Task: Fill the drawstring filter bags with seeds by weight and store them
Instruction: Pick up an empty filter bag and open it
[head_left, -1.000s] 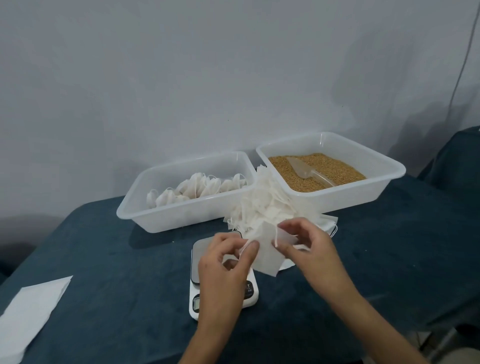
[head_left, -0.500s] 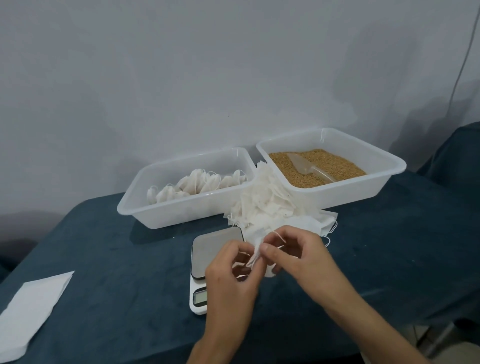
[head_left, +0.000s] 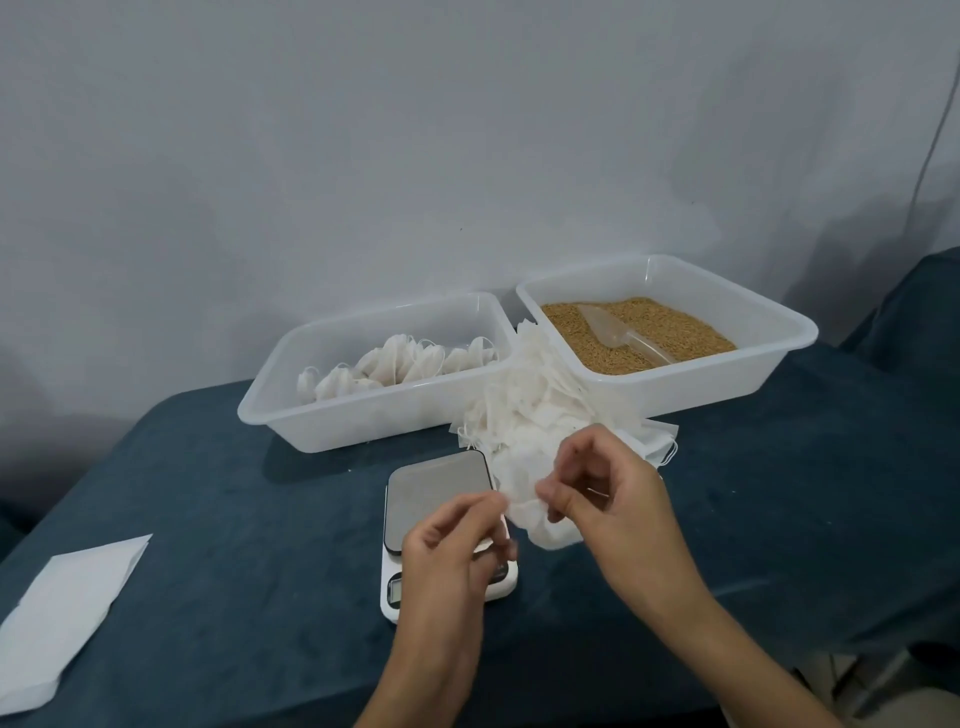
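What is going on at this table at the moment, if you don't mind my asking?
A person is opening an empty filter bag above the small scale, the left hand and right hand each pinching an edge. A pile of empty bags lies behind. The scoop rests untouched on the seeds in the right tub; filled bags sit in the left tub.
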